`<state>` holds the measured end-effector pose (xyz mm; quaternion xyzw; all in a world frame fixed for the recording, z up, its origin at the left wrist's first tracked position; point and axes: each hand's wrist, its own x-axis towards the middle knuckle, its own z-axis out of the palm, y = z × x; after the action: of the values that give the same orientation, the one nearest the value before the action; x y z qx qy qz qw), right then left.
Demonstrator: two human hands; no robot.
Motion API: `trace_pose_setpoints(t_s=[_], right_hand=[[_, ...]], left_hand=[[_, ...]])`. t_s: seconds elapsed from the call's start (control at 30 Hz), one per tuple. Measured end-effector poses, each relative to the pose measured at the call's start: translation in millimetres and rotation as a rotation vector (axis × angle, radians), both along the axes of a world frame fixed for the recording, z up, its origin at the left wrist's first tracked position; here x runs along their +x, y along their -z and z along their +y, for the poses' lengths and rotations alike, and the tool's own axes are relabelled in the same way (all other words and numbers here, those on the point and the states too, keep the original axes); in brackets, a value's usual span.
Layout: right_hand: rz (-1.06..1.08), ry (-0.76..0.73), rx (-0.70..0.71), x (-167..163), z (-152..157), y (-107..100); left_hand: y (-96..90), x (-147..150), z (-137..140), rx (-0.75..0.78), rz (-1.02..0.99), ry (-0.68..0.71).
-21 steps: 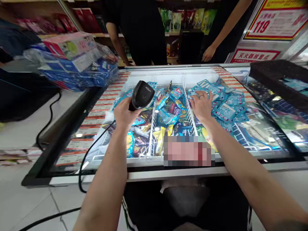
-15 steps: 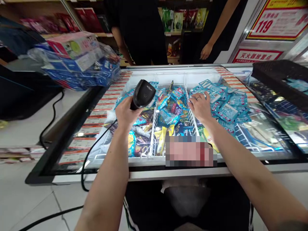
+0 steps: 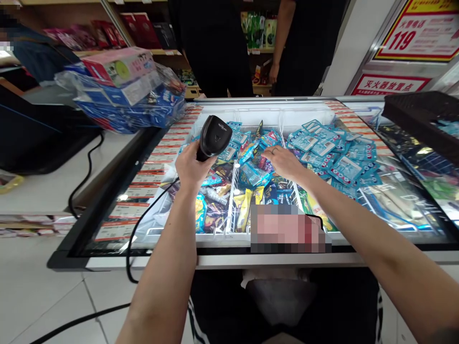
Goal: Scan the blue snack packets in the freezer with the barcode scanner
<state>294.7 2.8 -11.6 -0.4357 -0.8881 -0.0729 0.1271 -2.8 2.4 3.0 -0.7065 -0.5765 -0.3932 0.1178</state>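
Note:
My left hand (image 3: 193, 165) is wrapped round the handle of a black barcode scanner (image 3: 216, 136), held up over the chest freezer, its cord trailing down past my forearm. My right hand (image 3: 285, 162) is stretched leftward over the middle of the freezer, fingers extended, with nothing visible in it. Its fingertips are close to the blue packets (image 3: 247, 152) and beside a purple packet (image 3: 266, 165); whether they touch is unclear. Right of that hand lies a pile of flat light-blue packets (image 3: 346, 167). Yellow wrapped ice creams (image 3: 244, 210) show inside a wire basket (image 3: 231, 222).
Plastic-wrapped boxes (image 3: 118, 91) are stacked at the left. A black tray (image 3: 423, 112) sits at the right. The freezer's front rim (image 3: 222, 260) runs before me. Two people in dark clothes (image 3: 215, 52) stand behind the freezer. A black cable (image 3: 84, 317) crosses the floor area.
My right hand has moved left, from the edge of the light-blue packet pile to above the middle basket. My left hand still holds the scanner. One person's arm behind has shifted left.

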Motion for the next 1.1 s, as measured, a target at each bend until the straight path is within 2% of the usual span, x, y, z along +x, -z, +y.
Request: trace_pose_setpoints(t_s=[0.33, 0.43, 0.53, 0.8, 1.0, 1.1], right_hand=[[0.114, -0.217, -0.148, -62.7, 27.1, 4.3], [0.124, -0.272, -0.15, -62.5, 26.8, 3.4], [0.178, -0.306, -0.137, -48.1, 23.1, 4.8], [0.373, -0.127, -0.153, -1.1, 3.5, 13.8], [0.381, 0.117, -0.064, -1.2, 3.7, 19.9], [0.315, 0.153, -0.09, -3.0, 8.0, 23.2]], left_hand=[[-0.6, 0.8, -1.0, -0.044, 0.007, -0.011], [-2.8, 3.7, -3.1, -0.072, 0.001, -0.017], [-3.2, 5.6, -4.1, -0.097, -0.001, -0.017], [-0.1, 9.2, -6.7, -0.125, 0.084, 0.061], [2.0, 14.6, -10.0, -0.127, 0.155, 0.145], [3.2, 16.6, -9.6, -0.142, 0.188, 0.173]])
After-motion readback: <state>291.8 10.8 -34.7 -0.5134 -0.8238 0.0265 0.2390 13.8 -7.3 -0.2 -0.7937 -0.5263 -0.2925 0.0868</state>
